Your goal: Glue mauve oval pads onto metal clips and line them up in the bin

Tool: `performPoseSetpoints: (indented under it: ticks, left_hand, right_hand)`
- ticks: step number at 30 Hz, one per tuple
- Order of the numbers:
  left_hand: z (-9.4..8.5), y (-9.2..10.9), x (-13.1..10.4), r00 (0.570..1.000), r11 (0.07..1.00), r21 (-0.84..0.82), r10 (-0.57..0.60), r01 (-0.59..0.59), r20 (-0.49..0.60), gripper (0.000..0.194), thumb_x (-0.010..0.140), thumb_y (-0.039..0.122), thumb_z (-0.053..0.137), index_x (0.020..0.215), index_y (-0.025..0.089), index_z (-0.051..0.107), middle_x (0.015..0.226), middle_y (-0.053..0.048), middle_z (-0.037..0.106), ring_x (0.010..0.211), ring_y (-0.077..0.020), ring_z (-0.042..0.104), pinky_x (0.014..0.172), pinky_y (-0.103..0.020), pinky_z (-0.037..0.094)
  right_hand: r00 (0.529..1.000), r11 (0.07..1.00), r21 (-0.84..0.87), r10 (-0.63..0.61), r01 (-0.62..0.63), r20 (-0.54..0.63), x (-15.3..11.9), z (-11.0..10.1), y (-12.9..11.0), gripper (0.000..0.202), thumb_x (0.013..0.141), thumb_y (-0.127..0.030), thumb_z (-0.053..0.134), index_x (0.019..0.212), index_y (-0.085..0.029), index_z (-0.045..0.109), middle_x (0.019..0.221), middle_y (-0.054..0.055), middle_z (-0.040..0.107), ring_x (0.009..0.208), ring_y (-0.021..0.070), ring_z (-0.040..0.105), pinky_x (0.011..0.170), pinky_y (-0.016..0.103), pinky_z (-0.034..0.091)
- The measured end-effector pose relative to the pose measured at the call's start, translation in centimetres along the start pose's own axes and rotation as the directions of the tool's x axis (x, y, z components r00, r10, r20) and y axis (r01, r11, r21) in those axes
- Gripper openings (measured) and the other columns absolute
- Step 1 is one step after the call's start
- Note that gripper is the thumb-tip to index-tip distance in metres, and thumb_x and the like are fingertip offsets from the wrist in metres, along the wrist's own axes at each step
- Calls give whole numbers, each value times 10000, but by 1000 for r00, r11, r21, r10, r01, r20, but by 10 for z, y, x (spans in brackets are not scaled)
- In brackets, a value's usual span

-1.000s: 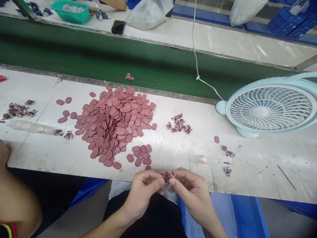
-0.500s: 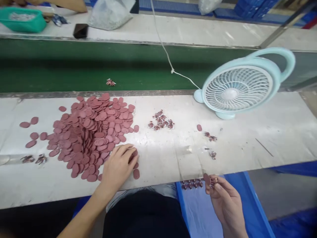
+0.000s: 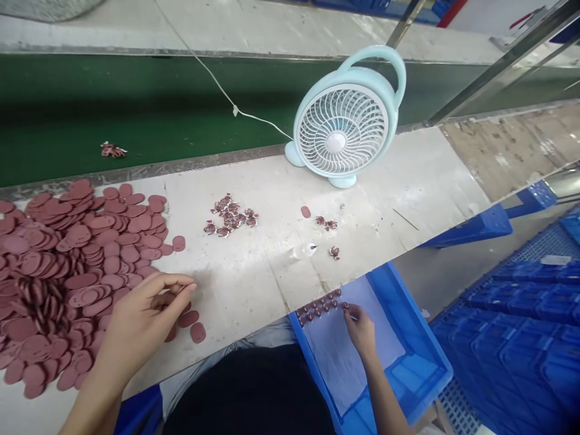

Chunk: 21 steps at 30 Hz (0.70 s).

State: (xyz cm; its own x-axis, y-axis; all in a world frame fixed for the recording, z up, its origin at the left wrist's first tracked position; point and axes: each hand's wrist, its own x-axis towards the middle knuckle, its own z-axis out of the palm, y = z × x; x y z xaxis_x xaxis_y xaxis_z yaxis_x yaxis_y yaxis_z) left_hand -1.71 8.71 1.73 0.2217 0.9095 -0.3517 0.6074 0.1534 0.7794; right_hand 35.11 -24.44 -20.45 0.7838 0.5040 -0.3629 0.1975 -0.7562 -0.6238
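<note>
My left hand (image 3: 140,317) is beside the pile of dull red oval discs (image 3: 109,241), thumb and forefinger pinched together. Whatever the pinch may hold is too small to make out. A few loose discs (image 3: 198,332) lie under and beside its fingers. Over the blue crate (image 3: 408,338), my right hand (image 3: 362,333) pinches a small dark red piece (image 3: 345,306) with a shiny part. It is at the end of rows of similar pieces (image 3: 318,307) on the crate's white sheet (image 3: 338,362).
A light blue fan (image 3: 336,142) stands at the table's back, its white cord trailing left. Small red-and-metal pieces (image 3: 231,215) lie mid-table. Closer to the crate is a small clear bottle with a dark tip (image 3: 302,251). Stacked blue crates (image 3: 521,308) stand at right.
My view has swung to the right. My right hand has gone from the table edge down into the crate with its piece. My left hand has lifted off the loose discs, fingers now pinched.
</note>
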Motion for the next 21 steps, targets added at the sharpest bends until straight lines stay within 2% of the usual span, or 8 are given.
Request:
performPoseSetpoints:
  ticks: [4, 7, 10, 13, 15, 17, 19, 21]
  left_hand:
    - [5, 10, -10, 1000, 977, -211, -13, 15, 11, 252, 750, 400, 809, 904, 232, 701, 701, 16, 684, 537, -140, 603, 454, -216, 486]
    - [8, 12, -14, 1000, 968, -250, 14, -13, 4, 171, 758, 348, 810, 849, 242, 712, 659, 26, 662, 514, -124, 574, 421, -201, 428]
    - [9, 8, -14, 1000, 956, -292, 14, -14, -1, 146, 771, 319, 805, 853, 242, 713, 690, 20, 683, 546, -132, 591, 426, -205, 429]
    - [8, 0, -14, 998, 915, -401, -12, 34, 56, 169, 784, 323, 804, 913, 245, 729, 673, 14, 695, 578, -162, 636, 440, -221, 471]
    - [7, -5, -14, 996, 876, -478, -23, 62, 87, 217, 774, 348, 817, 951, 241, 749, 762, -21, 740, 654, -209, 698, 453, -240, 514]
    - [5, -9, -16, 994, 831, -550, -30, 82, 103, 250, 770, 369, 818, 979, 242, 769, 975, -69, 783, 739, -249, 741, 475, -263, 554]
    - [2, -13, -17, 991, 787, -606, -47, 114, 125, 257, 787, 381, 803, 1004, 246, 781, 1164, -96, 769, 803, -273, 760, 507, -283, 584]
    - [0, -18, -19, 987, 741, -656, -66, 145, 144, 250, 804, 383, 789, 1014, 247, 785, 1250, -102, 750, 847, -283, 766, 538, -292, 597]
  right_hand:
    - [1000, 990, -137, -28, 28, 0, 8, 15, 11, 270, 979, -349, 648, 1172, -161, 651, 1171, 75, 677, 1015, 222, 677, 887, 437, 578]
    - [999, 979, -202, -42, 41, 1, 13, 18, 11, 289, 984, -352, 639, 1204, -165, 639, 1191, 80, 671, 1019, 224, 676, 889, 440, 578]
    - [999, 966, -253, -48, 49, 12, 15, 18, 9, 298, 987, -356, 633, 1218, -168, 634, 1196, 81, 669, 1008, 220, 678, 883, 437, 580]
    - [998, 956, -289, -49, 55, 28, 15, 17, 4, 298, 988, -359, 632, 1217, -168, 635, 1195, 80, 670, 997, 217, 680, 876, 433, 582]
    - [998, 952, -301, -49, 57, 35, 15, 17, 0, 290, 988, -357, 633, 1207, -167, 639, 1184, 78, 674, 985, 213, 682, 869, 427, 584]
    - [998, 952, -302, -47, 54, 32, 14, 17, -6, 278, 986, -354, 637, 1190, -164, 645, 1163, 74, 681, 967, 207, 685, 858, 419, 587]
    - [999, 955, -292, -47, 49, 13, 12, 13, -15, 267, 983, -356, 642, 1165, -160, 654, 1137, 69, 689, 947, 200, 689, 847, 410, 589]
    - [998, 962, -269, -59, 52, -17, 7, 4, -30, 274, 976, -372, 651, 1137, -151, 663, 1100, 66, 704, 934, 199, 698, 850, 415, 588]
